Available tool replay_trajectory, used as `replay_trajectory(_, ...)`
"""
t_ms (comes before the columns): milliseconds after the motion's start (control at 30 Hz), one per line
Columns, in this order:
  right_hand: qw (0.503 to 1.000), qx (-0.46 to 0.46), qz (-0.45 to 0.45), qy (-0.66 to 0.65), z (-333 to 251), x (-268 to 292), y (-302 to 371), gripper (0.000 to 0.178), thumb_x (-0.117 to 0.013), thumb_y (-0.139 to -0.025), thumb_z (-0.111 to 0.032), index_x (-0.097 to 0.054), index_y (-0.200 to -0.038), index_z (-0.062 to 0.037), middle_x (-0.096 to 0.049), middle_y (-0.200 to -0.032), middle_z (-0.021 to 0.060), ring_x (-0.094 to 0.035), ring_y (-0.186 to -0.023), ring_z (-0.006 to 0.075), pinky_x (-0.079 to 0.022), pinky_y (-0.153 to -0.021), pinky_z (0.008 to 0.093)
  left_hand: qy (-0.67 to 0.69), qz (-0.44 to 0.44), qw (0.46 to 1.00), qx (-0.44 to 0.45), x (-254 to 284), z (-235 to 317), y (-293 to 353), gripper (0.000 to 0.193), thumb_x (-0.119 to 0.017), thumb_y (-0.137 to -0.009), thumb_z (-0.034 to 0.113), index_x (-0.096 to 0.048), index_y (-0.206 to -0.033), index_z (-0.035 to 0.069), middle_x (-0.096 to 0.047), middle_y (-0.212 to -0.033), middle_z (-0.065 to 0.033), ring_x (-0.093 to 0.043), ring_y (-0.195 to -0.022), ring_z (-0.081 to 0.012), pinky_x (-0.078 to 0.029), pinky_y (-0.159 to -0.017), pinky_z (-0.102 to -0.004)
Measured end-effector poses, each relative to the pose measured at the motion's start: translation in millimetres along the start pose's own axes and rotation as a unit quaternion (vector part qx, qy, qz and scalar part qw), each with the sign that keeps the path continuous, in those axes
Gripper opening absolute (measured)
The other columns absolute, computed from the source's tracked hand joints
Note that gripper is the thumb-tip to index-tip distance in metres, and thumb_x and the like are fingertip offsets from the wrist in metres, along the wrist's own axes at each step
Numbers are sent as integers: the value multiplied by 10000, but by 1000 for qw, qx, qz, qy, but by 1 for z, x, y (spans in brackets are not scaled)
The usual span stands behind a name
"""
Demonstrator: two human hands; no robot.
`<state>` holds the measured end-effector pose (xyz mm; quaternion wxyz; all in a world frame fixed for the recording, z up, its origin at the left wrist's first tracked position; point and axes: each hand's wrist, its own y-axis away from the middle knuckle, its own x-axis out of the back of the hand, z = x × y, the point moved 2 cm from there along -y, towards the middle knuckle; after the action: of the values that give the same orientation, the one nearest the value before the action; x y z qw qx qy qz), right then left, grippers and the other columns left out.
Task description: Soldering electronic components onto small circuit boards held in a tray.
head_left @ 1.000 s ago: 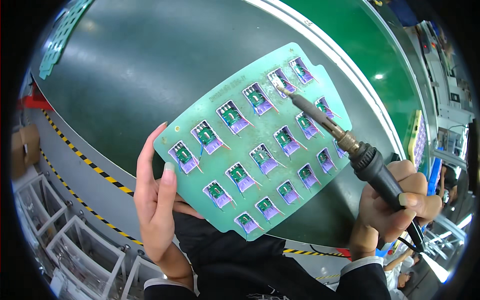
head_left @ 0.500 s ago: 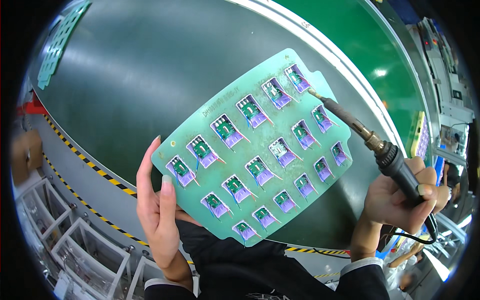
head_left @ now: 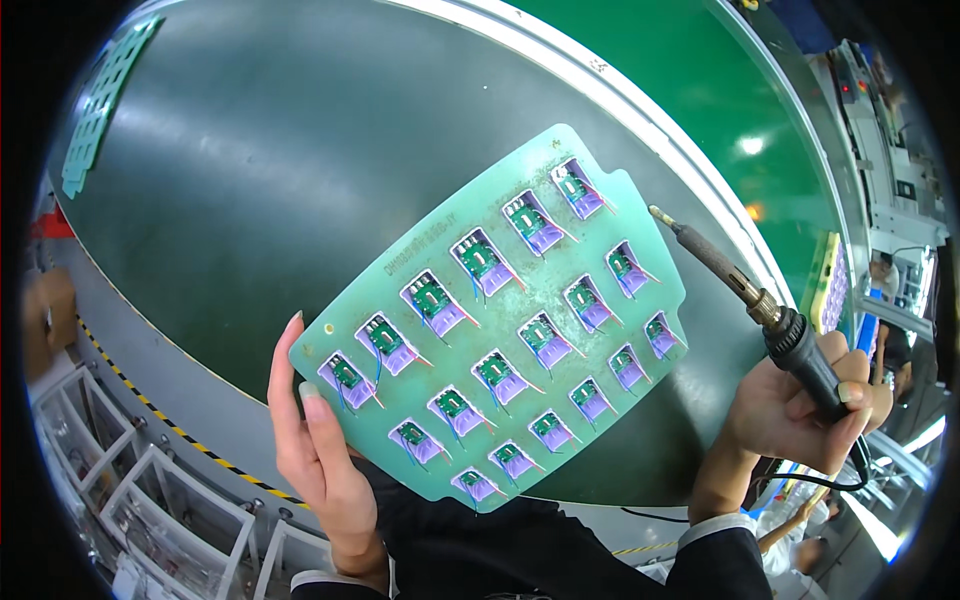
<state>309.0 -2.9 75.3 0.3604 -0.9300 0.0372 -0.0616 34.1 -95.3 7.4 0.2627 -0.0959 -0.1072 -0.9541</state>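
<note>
My left hand grips the lower left edge of a green fixture board, which is held tilted above the dark table. Rows of cutouts in the board hold purple housings, each with a small green circuit board and thin red and blue wires. In my right hand is a soldering iron, gripped by its black handle. Its tip points up and left, just off the board's right edge and apart from it. The fingers of my left hand behind the board are hidden.
Another green board with cutouts lies at the table's far left. A white rail divides the dark tabletop from a bright green surface. Clear bins stand at lower left. The iron's black cord hangs at right, where other people work.
The board has moved slightly left and down, and its tilt has changed a little. The iron's tip, earlier close over the top right cutout, is now clear of the board's edge.
</note>
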Motion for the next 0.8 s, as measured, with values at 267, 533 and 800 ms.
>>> replay_trajectory(267, 998, 23, 39, 32, -2, 4, -5, 175, -464, -877, -240, -457, -793, -87, -354, -516, -32, -266, -407, 47, -244, -470, 196, -48, 0, 999, 4, 1, 5, -7, 388, -342, -986, 227, -429, -1271, -23, -551, -1099, -94, -502, -978, -119, -354, -882, -232)
replay_trajectory(533, 999, 8, 27, 38, -8, 7, -4, 163, -464, -846, -248, -435, -794, -97, -325, -509, -12, -265, -405, 87, -240, -450, 224, -68, -2, 998, -5, 2, 7, -10, 360, -322, -997, 210, -457, -1239, -19, -549, -1062, -77, -499, -954, -105, -364, -852, -220)
replay_trajectory(800, 999, 37, -27, 26, -11, 17, -7, 102, -476, -848, -182, -456, -844, -82, -364, -558, 26, -344, -419, 133, -266, -404, 263, -62, -7, 998, 6, 2, 2, -9, 333, -325, -998, 201, -471, -1196, -23, -548, -1076, -90, -506, -966, -121, -359, -875, -230)
